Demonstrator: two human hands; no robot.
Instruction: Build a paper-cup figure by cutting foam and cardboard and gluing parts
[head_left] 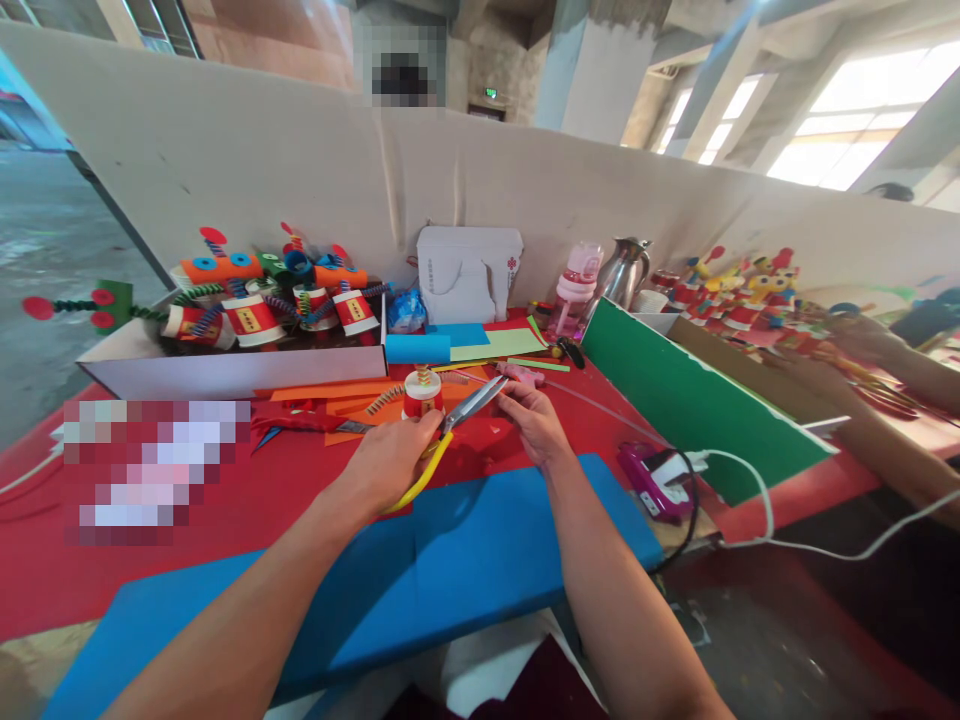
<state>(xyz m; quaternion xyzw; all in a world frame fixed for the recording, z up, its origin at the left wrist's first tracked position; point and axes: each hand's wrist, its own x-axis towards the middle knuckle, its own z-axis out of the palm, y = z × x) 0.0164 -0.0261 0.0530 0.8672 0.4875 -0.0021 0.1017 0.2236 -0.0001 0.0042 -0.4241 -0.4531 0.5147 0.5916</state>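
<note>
My left hand is wrapped around a pair of scissors with yellow handles, its metal blades pointing away and to the right. Close by the blade tips, my right hand has thumb and fingers pinched together; whatever lies between them is too small to make out. Just beyond my left hand stands an upright red and white paper cup with coiled paper strips on its top and side. Pink hot glue gun lies behind the blades. Under my forearms is a blue sheet on the red table cover.
At left, a white box holds several decorated cup figures. Orange paper and red-handled scissors lie nearby. A green-sided box, a purple power strip with cords, a pink bottle and a metal jug stand right. Another person's arm reaches in.
</note>
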